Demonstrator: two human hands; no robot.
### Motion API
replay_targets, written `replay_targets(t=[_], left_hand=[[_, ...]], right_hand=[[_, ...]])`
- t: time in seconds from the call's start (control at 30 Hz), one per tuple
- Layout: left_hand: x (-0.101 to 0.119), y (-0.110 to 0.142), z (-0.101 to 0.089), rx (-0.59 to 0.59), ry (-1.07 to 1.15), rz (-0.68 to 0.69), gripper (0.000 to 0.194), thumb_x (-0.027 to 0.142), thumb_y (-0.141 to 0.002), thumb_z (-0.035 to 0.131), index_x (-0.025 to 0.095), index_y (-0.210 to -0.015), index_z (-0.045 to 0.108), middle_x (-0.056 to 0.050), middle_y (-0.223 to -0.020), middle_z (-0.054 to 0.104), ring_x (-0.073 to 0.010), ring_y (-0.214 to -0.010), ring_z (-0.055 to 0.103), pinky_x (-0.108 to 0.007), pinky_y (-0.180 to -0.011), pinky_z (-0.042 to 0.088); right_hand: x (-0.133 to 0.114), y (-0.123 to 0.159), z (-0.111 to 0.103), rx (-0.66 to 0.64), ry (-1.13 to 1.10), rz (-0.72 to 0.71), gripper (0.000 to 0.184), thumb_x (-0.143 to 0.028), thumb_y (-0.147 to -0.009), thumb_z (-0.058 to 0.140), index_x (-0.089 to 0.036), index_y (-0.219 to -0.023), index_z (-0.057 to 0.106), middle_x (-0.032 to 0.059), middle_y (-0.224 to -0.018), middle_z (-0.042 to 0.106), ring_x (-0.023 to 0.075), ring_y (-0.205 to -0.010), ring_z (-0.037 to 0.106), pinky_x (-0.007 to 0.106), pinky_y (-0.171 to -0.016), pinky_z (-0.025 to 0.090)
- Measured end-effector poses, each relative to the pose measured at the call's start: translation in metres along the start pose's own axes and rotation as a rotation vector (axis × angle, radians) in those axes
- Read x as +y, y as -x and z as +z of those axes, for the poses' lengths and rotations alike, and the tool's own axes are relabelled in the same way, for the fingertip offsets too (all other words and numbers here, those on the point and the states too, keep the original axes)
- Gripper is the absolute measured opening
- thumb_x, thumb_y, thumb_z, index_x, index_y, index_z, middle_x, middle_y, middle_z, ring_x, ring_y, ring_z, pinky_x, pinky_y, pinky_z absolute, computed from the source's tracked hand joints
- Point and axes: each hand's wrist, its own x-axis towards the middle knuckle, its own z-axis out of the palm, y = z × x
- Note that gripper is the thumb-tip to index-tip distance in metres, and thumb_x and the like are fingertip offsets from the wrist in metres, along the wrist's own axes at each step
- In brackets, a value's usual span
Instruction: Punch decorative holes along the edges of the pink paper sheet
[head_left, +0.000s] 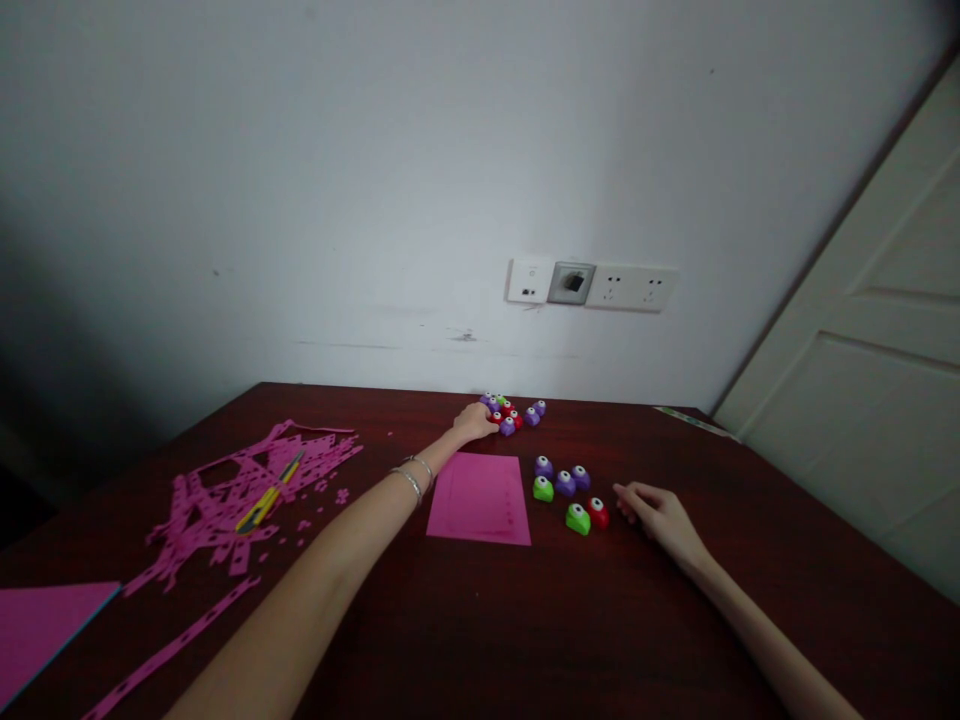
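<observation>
My left hand [475,422] reaches to the back of the table, its fingers closed at a red craft punch [496,417] on the left side of a cluster of small punches. The fingertips are partly hidden there. My right hand [660,515] rests on the table at the right, fingers loosely curled with nothing visible in them. Just left of it stand another red punch [598,513] and a green punch [577,519]. Purple punches [565,484] and a second green punch [543,489] sit beyond these. Between my arms lies a pink sheet of paper [480,497] with faint marks along its edges.
Punched pink paper scraps [217,500] spread over the left, with a yellow utility knife [262,505] on them. A pink sheet with a blue edge [52,630] lies at the front left. A thin strip [696,423] lies at the back right. Behind is a wall [337,200] with sockets [631,288].
</observation>
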Motion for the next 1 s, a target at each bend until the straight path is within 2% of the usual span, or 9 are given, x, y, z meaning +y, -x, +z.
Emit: replay_targets(t=[0.17, 0.37, 0.63, 0.83, 1.0], left_hand=[[0.0, 0.001, 0.003, 0.038, -0.017, -0.006, 0.028, 0.042, -0.068, 0.062, 0.026, -0.091, 0.066, -0.003, -0.103, 0.065, -0.0216, -0.095, 0.059, -0.028, -0.075, 0.045], [0.002, 0.004, 0.009, 0.085, -0.036, -0.006, 0.034, 0.048, -0.067, 0.062, 0.026, -0.093, 0.065, -0.004, -0.106, 0.063, -0.0245, -0.098, 0.059, -0.031, -0.077, 0.045], [0.003, 0.008, 0.009, 0.122, 0.019, -0.036, 0.029, 0.039, -0.069, 0.062, 0.022, -0.091, 0.064, -0.007, -0.103, 0.063, -0.0239, -0.095, 0.059, -0.03, -0.074, 0.044], [0.0, 0.017, -0.014, 0.086, 0.131, 0.104, 0.021, 0.033, -0.071, 0.058, 0.016, -0.079, 0.065, -0.003, -0.079, 0.065, -0.0165, -0.076, 0.059, -0.024, -0.064, 0.041], [-0.001, 0.038, -0.052, -0.009, 0.27, 0.377, 0.022, 0.033, -0.071, 0.057, 0.013, -0.076, 0.066, 0.001, -0.065, 0.06, -0.0103, -0.06, 0.05, -0.021, -0.056, 0.035]], right_hand=[[0.0, 0.0, 0.0, 0.007, 0.007, -0.026, 0.043, -0.057, -0.073, 0.05, -0.017, -0.057, 0.055, -0.0006, -0.051, 0.051, 0.0097, -0.043, 0.041, 0.022, -0.04, 0.029], [0.001, -0.001, 0.0, 0.01, 0.014, -0.04, 0.042, -0.056, -0.073, 0.051, -0.017, -0.057, 0.054, -0.0011, -0.051, 0.05, 0.0093, -0.042, 0.039, 0.022, -0.04, 0.028], [0.003, -0.001, 0.0, -0.002, 0.013, -0.054, 0.041, -0.056, -0.073, 0.05, -0.017, -0.058, 0.054, -0.0008, -0.052, 0.051, 0.0092, -0.042, 0.04, 0.022, -0.039, 0.028], [0.001, 0.0, 0.0, -0.001, 0.011, -0.05, 0.04, -0.054, -0.072, 0.051, -0.017, -0.057, 0.055, -0.0004, -0.051, 0.051, 0.0098, -0.044, 0.041, 0.022, -0.039, 0.029], [0.0, 0.001, -0.001, -0.025, 0.042, -0.052, 0.041, -0.055, -0.073, 0.049, -0.017, -0.06, 0.056, 0.0, -0.052, 0.051, 0.0114, -0.047, 0.043, 0.022, -0.042, 0.031]])
